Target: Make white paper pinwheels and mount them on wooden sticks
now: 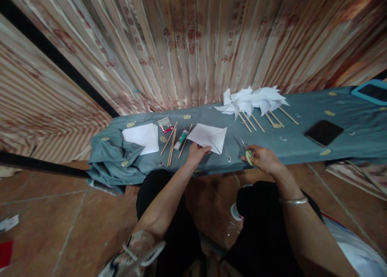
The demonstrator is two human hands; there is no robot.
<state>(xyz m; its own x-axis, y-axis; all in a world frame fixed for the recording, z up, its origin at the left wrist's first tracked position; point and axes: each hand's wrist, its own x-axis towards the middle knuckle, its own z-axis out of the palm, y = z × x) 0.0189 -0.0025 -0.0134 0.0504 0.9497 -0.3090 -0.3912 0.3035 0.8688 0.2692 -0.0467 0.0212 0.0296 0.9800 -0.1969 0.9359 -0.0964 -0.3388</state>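
My left hand point(198, 153) grips the near edge of a white paper square point(208, 135), thumb on top. Lines like cuts or creases run inward from the paper's corners. To the right, my right hand point(263, 157) is closed round the pale green handle of a pair of scissors point(248, 156). The blades are parted and point up and left, apart from the paper. Just left of the paper lies a glue stick point(181, 140), with several thin wooden sticks point(172, 146) beside it.
Paper pinwheels point(254, 99) on wooden sticks lie at the back of the cloth-covered table point(290, 148). Left are a stack of white paper point(141, 138) and a small box of pins point(165, 125). Right are a dark phone point(324, 132) and a blue-framed device point(371, 91). A curtain point(193, 47) hangs behind.
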